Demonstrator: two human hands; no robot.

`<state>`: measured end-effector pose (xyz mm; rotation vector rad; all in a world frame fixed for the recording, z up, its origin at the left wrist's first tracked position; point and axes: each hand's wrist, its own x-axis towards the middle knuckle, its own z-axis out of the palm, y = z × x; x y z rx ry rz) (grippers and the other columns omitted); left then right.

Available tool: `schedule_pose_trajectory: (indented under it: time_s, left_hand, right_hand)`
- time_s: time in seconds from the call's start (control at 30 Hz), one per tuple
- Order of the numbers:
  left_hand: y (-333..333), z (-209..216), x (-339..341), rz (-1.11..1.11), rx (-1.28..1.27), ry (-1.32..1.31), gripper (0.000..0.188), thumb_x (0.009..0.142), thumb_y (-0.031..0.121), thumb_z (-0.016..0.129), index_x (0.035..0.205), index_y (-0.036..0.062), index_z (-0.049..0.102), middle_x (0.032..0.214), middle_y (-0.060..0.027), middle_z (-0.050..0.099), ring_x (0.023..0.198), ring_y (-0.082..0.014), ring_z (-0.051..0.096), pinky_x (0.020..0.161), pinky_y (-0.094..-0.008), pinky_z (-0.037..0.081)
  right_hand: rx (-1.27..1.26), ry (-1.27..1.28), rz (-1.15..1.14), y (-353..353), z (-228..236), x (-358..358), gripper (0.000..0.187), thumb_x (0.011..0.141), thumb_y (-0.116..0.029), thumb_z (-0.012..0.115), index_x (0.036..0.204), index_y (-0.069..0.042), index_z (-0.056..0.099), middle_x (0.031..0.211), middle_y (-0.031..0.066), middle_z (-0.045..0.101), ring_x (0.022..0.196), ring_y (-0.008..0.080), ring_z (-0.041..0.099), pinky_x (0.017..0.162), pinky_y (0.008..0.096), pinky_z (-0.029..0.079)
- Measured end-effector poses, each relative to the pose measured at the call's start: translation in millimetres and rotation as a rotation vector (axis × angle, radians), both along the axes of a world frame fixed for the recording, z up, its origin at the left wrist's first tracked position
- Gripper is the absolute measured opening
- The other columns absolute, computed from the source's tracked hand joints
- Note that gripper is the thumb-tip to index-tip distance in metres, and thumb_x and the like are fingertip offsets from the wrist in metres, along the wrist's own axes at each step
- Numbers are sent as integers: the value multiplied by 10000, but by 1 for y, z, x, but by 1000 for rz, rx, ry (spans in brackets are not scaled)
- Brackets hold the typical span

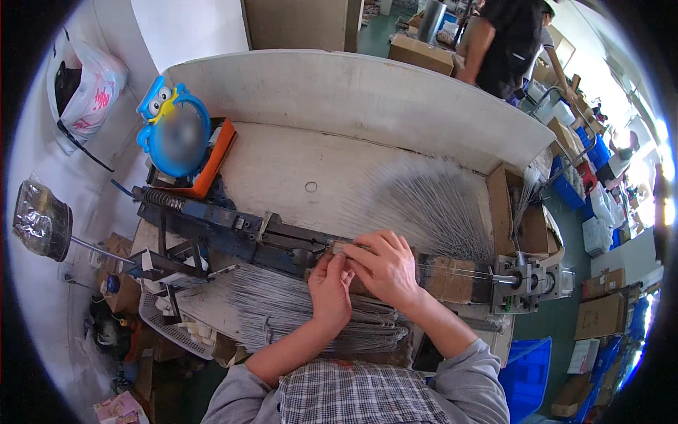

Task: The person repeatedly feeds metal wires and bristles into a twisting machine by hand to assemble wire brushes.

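Observation:
Both hands meet over the middle of a long dark metal bench machine (236, 225). My left hand (330, 291) is closed, thumb and fingers pinched together beside the machine's bar. Close against it, my right hand (388, 267) bends its fingers down in a pinch. What the fingertips hold is hidden between them. Thin straight metal wires (455, 271) run from near my right hand to a metal clamp block (522, 283) at the machine's right end. Under my forearms lies a thick bundle of grey wires (279, 304), some with looped ends.
More wires (438, 212) fan out at the back right beside a cardboard box (503, 205). A blue cartoon-framed mirror (175, 138) stands by an orange tray (217, 166) at the left. A low white panel (339, 92) borders the table's back; people stand beyond. A blue bin (526, 374) is at lower right.

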<state>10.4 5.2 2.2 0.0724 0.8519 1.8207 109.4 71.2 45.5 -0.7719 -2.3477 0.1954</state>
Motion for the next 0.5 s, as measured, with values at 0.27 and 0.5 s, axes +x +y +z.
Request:
schedule_pose_trajectory:
  time_s: [0.27, 0.5]
  left_hand:
    - [1, -8, 1, -25, 4, 14, 67, 921, 54, 532, 976, 49, 568, 1001, -51, 627, 925, -141, 612, 864, -298, 477]
    - [-2, 0, -5, -26, 18, 17, 178, 924, 137, 514, 997, -5, 592, 988, -96, 647, 868, -152, 615, 839, -284, 474]
  right_hand:
    - [-41, -42, 29, 4, 3, 15, 231, 708, -150, 734, 938, -137, 721, 915, 16, 644, 871, 233, 593, 771, 369, 473]
    - [-283, 88, 52, -28, -5, 10, 220, 779, -129, 707, 993, -76, 702, 898, 76, 651, 780, 258, 605, 699, 338, 490]
